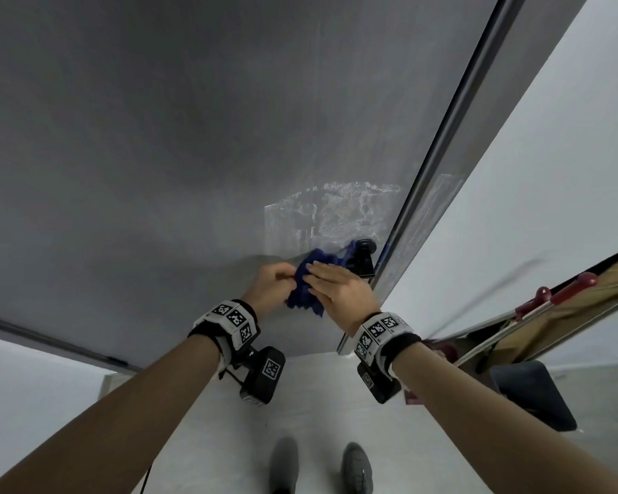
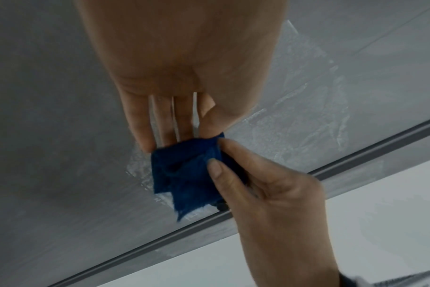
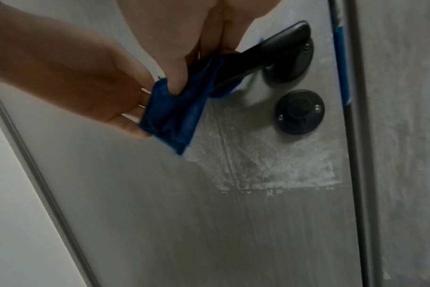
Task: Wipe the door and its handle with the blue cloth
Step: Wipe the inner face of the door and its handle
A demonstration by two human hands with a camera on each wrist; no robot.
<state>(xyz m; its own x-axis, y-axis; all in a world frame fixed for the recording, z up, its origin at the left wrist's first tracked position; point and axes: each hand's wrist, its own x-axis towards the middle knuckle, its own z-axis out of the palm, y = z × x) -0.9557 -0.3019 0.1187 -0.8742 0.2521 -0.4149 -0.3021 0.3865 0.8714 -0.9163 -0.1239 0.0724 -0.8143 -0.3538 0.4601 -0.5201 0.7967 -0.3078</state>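
Note:
The grey door [image 1: 193, 144] fills most of the head view, and its black lever handle [image 1: 363, 252] sits near the right edge. The blue cloth [image 1: 305, 287] is bunched just left of the handle, held between both hands. My left hand [image 1: 289, 279] grips the cloth's left side, fingers curled round its edge. My right hand [image 1: 313, 272] pinches the cloth [image 2: 184, 174] between thumb and fingers. In the right wrist view the cloth [image 3: 174, 116] drapes over the free end of the lever handle [image 3: 282, 44]. A round black lock plate [image 3: 300, 111] sits below the handle.
A whitish residue patch [image 1: 336, 212] marks the door above the handle. Blue tape [image 3: 341, 64] runs along the door edge beside the dark frame [image 1: 454, 137]. At the right stand a white wall [image 1: 550, 172], red-handled tools [image 1: 557, 290] and a dark bin [image 1: 536, 397]. My shoes [image 1: 355, 468] stand on the pale floor.

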